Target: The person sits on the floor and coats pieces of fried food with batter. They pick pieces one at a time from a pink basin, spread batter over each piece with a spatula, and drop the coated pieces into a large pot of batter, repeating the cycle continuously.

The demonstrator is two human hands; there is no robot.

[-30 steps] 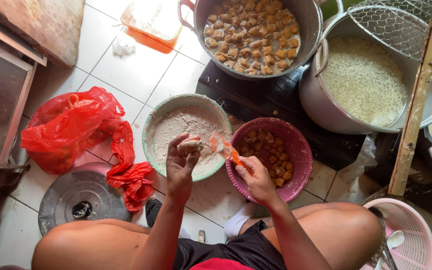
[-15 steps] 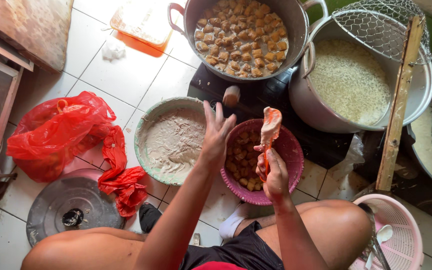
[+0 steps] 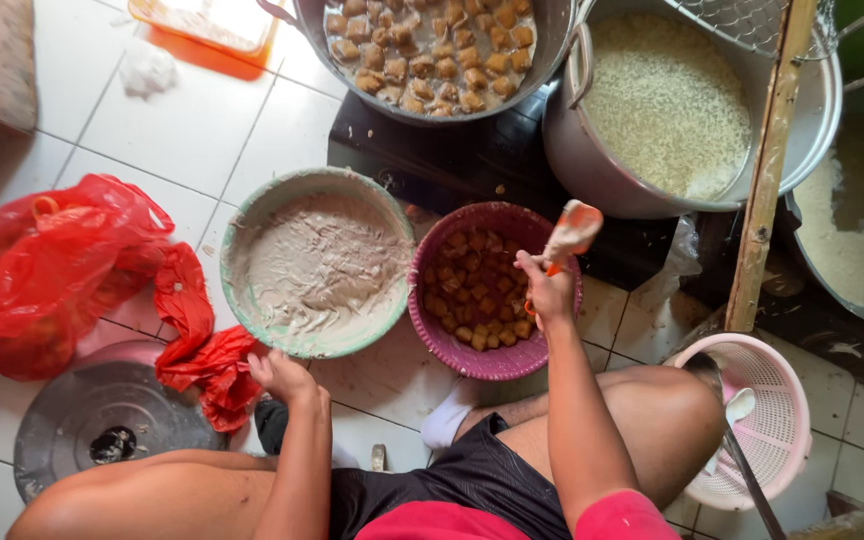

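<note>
My right hand point(image 3: 546, 288) is raised over the purple basket point(image 3: 444, 350) of brown fried cubes and grips an orange-handled spoon point(image 3: 569, 234) coated in pale batter. My left hand point(image 3: 282, 377) is down at the near rim of the green bowl point(image 3: 255, 208) of grey-white batter, touching the crumpled red plastic bag point(image 3: 202, 355); its fingers are curled around the plastic. The bowl and the basket stand side by side on the white tiled floor in front of my knees.
A big pan of brown cubes point(image 3: 432, 45) sits on a dark stove at the top. A metal pot of rice point(image 3: 667, 105) and a wooden stick point(image 3: 767, 170) lie right. A pink colander point(image 3: 767, 420), round metal lid point(image 3: 102, 425), orange tray point(image 3: 207, 30) surround me.
My left hand dropped from above the purple basket to the red bag by the bowl's near rim. My right hand still holds the battered spoon upright over the basket.
</note>
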